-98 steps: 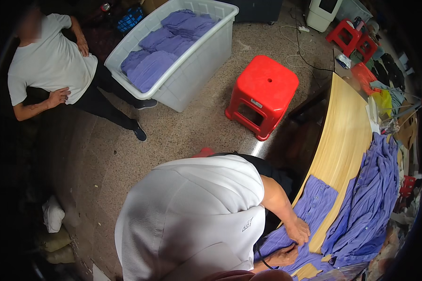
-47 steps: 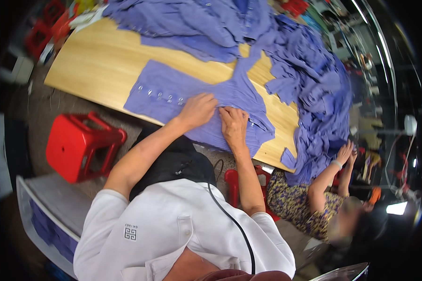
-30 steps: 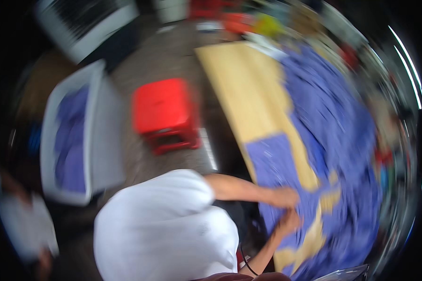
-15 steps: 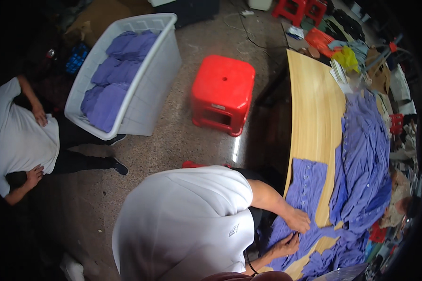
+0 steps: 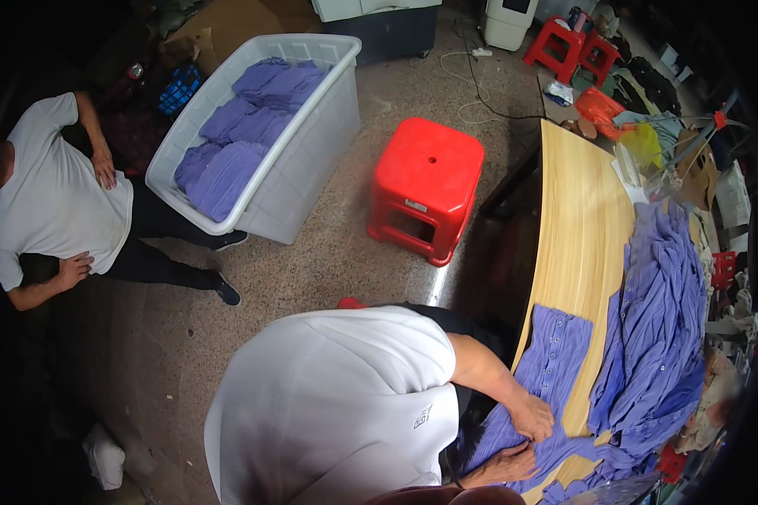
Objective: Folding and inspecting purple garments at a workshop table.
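Both my hands work at a purple button-front garment [image 5: 556, 337] spread along the left side of the wooden table. My left hand [image 5: 532, 417] reaches over the cloth, its fingers bent down and closed on it. Just below, my right hand [image 5: 510, 465] rests low against the same cloth, fingers together on a fold; its fingertips are partly hidden. The two hands nearly touch. To their right lies a large heap of purple garments [image 5: 653, 320], crumpled, with buttons showing. My white sleeve and shirt fill the lower middle of the view.
A red plastic stool [image 5: 429, 181] stands on the speckled floor left of the table [image 5: 577, 202]. Beyond it, a grey bin [image 5: 312, 160] holds folded purple garments [image 5: 227, 172]. At far left stands a person [image 5: 72, 194], hands on hips. Bags and more red stools [image 5: 556, 46] crowd the back right.
The view has tilted, so the stool, bin and table sit further right and lower. My right hand has lowered from a raised pinch onto the cloth. My left hand stays on the garment.
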The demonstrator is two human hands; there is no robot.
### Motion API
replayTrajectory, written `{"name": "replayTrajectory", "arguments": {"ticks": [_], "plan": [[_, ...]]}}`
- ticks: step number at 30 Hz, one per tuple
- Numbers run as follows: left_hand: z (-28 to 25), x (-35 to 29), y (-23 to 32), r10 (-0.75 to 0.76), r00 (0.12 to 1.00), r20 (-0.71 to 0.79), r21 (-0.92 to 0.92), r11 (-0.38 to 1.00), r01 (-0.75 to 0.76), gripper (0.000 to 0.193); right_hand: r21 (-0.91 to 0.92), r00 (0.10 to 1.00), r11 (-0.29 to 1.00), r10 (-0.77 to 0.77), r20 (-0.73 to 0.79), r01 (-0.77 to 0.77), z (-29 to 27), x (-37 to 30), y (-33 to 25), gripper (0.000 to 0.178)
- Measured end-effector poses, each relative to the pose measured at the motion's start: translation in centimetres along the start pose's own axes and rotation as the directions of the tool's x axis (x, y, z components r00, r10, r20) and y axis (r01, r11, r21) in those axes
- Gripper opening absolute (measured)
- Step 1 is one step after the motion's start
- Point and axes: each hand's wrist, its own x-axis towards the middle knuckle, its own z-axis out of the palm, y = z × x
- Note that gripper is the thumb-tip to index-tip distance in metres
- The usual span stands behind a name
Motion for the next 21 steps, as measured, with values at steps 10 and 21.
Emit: {"name": "replayTrajectory", "arguments": {"ticks": [10,21], "plan": [[1.0,0.1,-0.9,-0.002,1.0,-0.02,-0.023,1.0,0.002,0.017,0.036,0.999,0.999,-0.019,0.044,0.018,-0.8,0.0,1.6,0.027],[-1.9,-0.3,1.6,0.159,0.975,0.156,0.036,0.985,-0.166,0.024,0.068,0.994,0.997,0.013,0.11,-0.021,-2.8,-1.7,2.5,0.028]]}}
